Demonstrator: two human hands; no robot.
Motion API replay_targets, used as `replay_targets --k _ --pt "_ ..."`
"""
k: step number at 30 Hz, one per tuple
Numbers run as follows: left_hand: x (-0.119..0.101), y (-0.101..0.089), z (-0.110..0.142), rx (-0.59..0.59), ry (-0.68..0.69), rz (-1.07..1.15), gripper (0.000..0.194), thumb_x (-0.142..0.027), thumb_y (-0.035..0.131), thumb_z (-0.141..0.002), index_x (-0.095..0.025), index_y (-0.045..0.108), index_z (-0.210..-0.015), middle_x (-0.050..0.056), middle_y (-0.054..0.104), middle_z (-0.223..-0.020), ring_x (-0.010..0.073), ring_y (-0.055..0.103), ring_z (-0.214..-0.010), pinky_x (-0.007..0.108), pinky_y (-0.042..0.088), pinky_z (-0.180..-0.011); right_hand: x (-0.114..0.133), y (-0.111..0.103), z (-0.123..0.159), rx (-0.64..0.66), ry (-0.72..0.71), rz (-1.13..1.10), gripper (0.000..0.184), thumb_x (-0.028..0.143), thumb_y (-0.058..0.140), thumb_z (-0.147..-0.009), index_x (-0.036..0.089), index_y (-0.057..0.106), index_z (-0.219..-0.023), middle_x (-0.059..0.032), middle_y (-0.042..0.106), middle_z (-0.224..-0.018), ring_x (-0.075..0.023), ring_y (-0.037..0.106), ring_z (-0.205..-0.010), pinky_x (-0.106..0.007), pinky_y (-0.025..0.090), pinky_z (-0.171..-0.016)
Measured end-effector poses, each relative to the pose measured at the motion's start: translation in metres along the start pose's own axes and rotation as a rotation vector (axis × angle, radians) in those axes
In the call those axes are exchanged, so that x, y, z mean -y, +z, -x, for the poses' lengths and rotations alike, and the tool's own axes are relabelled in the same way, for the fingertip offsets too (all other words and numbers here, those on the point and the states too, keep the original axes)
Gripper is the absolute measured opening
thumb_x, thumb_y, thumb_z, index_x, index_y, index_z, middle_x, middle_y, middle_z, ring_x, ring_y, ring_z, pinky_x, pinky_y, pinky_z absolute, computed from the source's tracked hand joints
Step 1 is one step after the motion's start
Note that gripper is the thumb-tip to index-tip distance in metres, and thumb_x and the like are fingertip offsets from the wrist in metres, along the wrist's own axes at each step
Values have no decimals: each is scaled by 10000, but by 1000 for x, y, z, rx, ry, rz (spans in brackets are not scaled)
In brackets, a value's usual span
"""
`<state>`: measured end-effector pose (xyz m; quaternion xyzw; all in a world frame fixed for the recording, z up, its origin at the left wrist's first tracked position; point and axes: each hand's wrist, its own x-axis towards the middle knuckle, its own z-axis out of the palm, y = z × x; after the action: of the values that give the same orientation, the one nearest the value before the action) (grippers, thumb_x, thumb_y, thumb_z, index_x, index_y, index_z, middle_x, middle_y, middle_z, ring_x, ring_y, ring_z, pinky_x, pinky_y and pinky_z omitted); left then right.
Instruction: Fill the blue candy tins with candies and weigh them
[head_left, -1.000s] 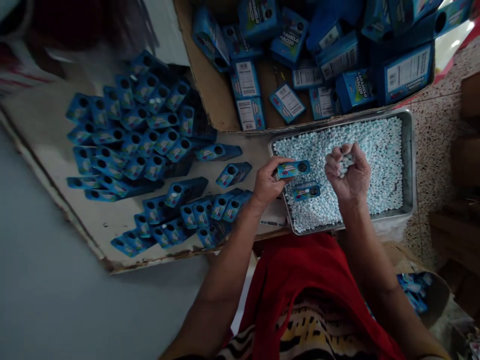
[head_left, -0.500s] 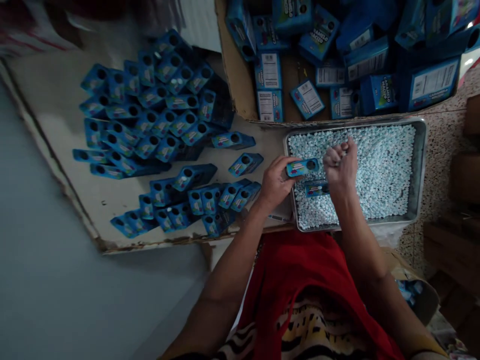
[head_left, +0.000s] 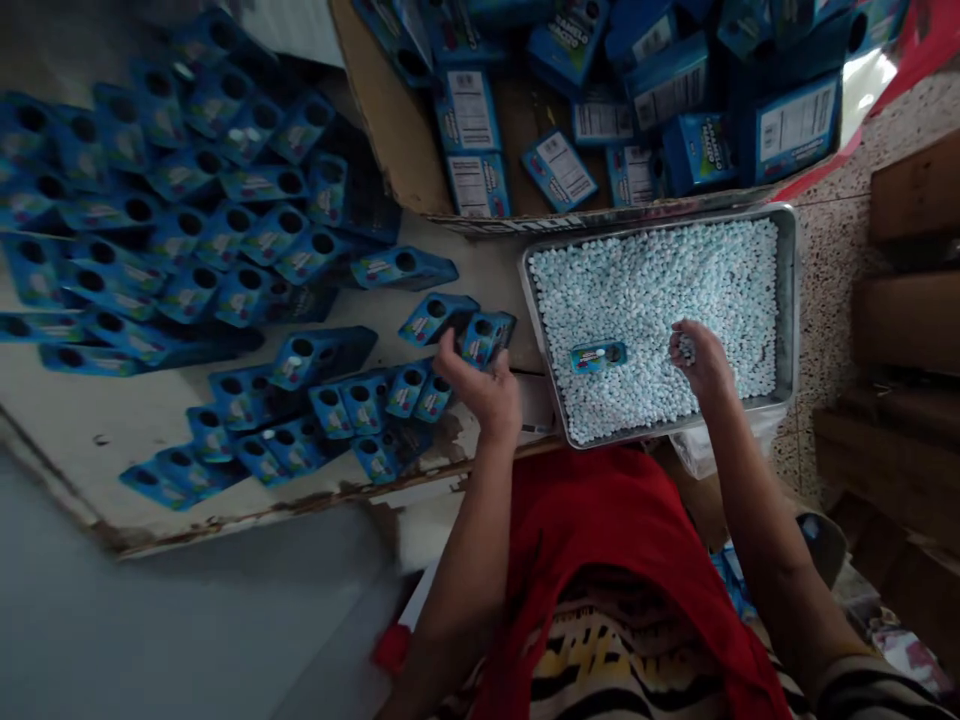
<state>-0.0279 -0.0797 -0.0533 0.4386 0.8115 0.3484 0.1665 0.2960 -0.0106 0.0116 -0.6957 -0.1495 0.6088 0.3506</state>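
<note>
My left hand (head_left: 484, 392) is at the table's right side, thumb and index finger spread at the near end of a small blue candy box (head_left: 487, 336). That box stands beside another blue box (head_left: 438, 318), with round holes showing in the tops of such boxes. My right hand (head_left: 703, 362) is curled around a small handful of pale blue and white candies (head_left: 685, 348), just above the metal tray (head_left: 787, 300). Loose candies of the same sort (head_left: 652, 275) fill the tray. One blue box (head_left: 598, 357) lies on them at the left, with a dark hole at its right end.
Many blue boxes (head_left: 240, 225) stand in clusters across the white table (head_left: 300, 515) on the left. A large cardboard carton (head_left: 405, 150) with more blue boxes is behind the tray. Brown cartons (head_left: 915, 320) are stacked at the far right.
My left hand has carried a blue box from above the tray left to the table and spread its fingers. My right hand has moved right and lower, away from the box in the tray. The view has shifted.
</note>
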Motion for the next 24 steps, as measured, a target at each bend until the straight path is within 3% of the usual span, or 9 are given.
replay_targets --k 4,6,8,10,12,15,18,21,24 --pt "-39 -11 11 278 345 12 813 -523 887 -926 -195 534 -1581 224 575 -1626 403 492 -1612 579 368 -1391 -7 3 2 -6 -381 698 30 258 702 -922 234 720 -926 -54 713 -896 -228 644 -852 -356 536 -823" --pt "-58 0 18 492 442 69 685 -432 920 -906 -224 632 -1492 182 683 -1521 377 623 -1489 553 491 -1307 -4 4 2 33 -545 989 113 205 686 -940 229 780 -998 -124 788 -1113 -309 682 -1079 -455 540 -1023" --pt "-73 14 20 619 454 102 436 -290 866 -944 -234 717 -1350 135 780 -1332 323 746 -1283 483 609 -1155 1 -2 1 62 -642 1082 160 227 708 -956 228 817 -1074 -150 807 -1233 -354 686 -1201 -512 521 -1118" --pt "-82 15 11 593 430 106 310 -221 825 -959 -242 748 -1259 93 809 -1180 273 786 -1115 410 653 -1023 7 -15 -1 14 -709 1046 183 293 727 -967 232 832 -1103 -147 823 -1211 -360 715 -1187 -532 539 -1119" --pt "-83 -2 -12 447 412 70 348 -252 858 -940 -253 748 -1270 81 807 -1162 257 784 -1081 380 655 -985 10 -33 -5 -80 -752 965 216 365 722 -968 229 836 -1092 -144 831 -1148 -348 747 -1110 -537 576 -1069" --pt "-65 -56 -63 143 360 -40 415 -356 886 -918 -246 733 -1288 92 801 -1213 280 771 -1139 407 643 -1035 12 -48 -14 -134 -696 783 309 514 749 -940 229 824 -1031 -128 836 -1031 -316 777 -941 -511 640 -930" --pt "-23 -116 -116 -78 203 -128 496 -453 883 -860 -224 714 -1266 97 793 -1243 322 751 -1197 465 616 -1102 19 -37 -15 -206 -673 633 345 570 773 -903 233 798 -970 -110 833 -957 -300 788 -869 -502 668 -887" --pt "26 -148 -150 -20 62 -136 521 -472 883 -784 -228 719 -1215 77 793 -1199 329 743 -1180 477 598 -1118 40 -3 -10 -266 -842 624 310 534 750 -941 234 789 -1008 -99 818 -998 -293 784 -934 -502 672 -912" --pt "59 -142 -161 164 10 -140 486 -489 851 -783 -237 733 -1182 72 786 -1125 328 747 -1097 484 610 -1063 80 39 -14 -276 -1072 695 219 423 706 -999 237 789 -1080 -127 808 -1111 -315 760 -1107 -501 648 -977"
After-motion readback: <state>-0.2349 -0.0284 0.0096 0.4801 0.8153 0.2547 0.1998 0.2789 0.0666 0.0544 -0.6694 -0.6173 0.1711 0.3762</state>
